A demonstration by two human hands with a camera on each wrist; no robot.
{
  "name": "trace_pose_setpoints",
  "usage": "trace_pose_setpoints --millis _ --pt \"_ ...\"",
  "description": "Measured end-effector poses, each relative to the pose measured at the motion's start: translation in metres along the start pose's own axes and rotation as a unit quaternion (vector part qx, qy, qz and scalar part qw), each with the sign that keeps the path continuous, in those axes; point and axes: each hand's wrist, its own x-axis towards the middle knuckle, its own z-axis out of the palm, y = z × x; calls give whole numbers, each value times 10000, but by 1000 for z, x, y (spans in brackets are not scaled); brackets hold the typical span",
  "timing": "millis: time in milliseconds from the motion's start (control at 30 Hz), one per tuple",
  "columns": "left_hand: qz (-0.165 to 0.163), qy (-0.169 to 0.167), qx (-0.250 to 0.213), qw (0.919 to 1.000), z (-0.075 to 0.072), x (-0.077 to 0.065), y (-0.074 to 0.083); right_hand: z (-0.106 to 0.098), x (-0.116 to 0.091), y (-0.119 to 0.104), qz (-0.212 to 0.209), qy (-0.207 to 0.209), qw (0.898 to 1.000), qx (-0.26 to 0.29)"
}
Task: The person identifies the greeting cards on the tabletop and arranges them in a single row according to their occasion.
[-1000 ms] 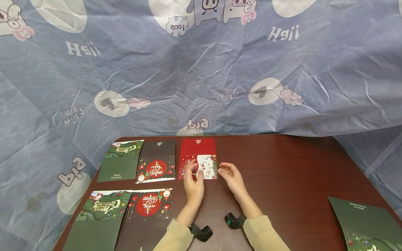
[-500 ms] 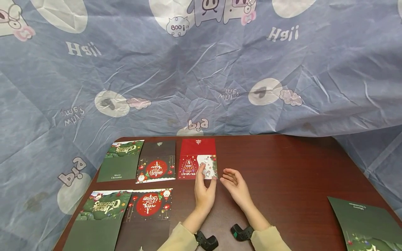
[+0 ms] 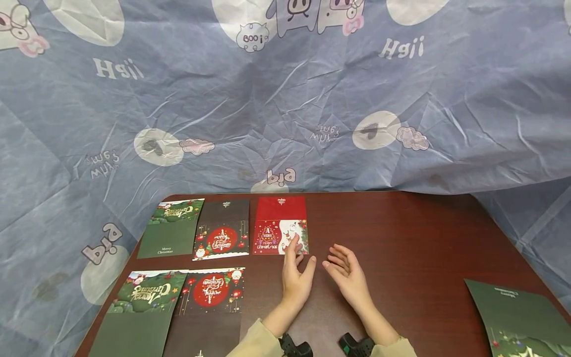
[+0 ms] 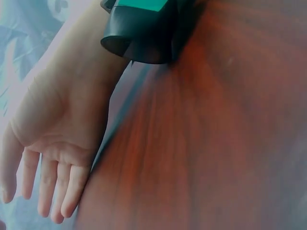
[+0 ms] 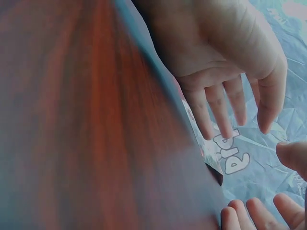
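Note:
My left hand (image 3: 297, 283) is held over the table with fingers extended and thumb apart. In the head view its fingertips overlap the lower right part of an unfolded red and white Christmas card (image 3: 267, 243). To the right, my right hand (image 3: 352, 280) faces it, palm inward, fingers loosely bent and holding nothing. A gap separates the two hands. The left wrist view catches the right palm and its relaxed fingers; the right wrist view catches the left palm above a few right fingertips.
Left of the red card lie a black card (image 3: 223, 213) and a green card (image 3: 171, 238). Nearer are another green card (image 3: 138, 327) and black card (image 3: 209, 327). One more green card (image 3: 522, 312) lies at the right of the brown table (image 3: 401, 233). A patterned blue cloth (image 3: 285, 99) hangs behind.
Both hands have moved right and back toward the body, and the spread between them has widened a little. More of the red card now shows. The cards stay in place.

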Motion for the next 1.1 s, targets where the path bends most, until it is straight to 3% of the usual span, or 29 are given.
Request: trace_pose_setpoints --millis 167,300,500,733,1100 --pt "-152 -245 -52 9996 9 -9 -20 -16 -12 -3 -42 27 9997 -258" --pt "-81 -435 -117 9990 14 -15 -32 -29 -21 -5 43 18 9992 -389" --pt "-34 -656 -201 9976 18 -22 -30 -44 -32 -9 79 69 9976 -684" --pt "-192 -767 -199 9967 22 -26 -24 -59 -39 -10 131 78 9963 -849" --pt "-251 -899 -204 9954 40 -35 -10 -84 -49 -16 146 260 9915 -1270"
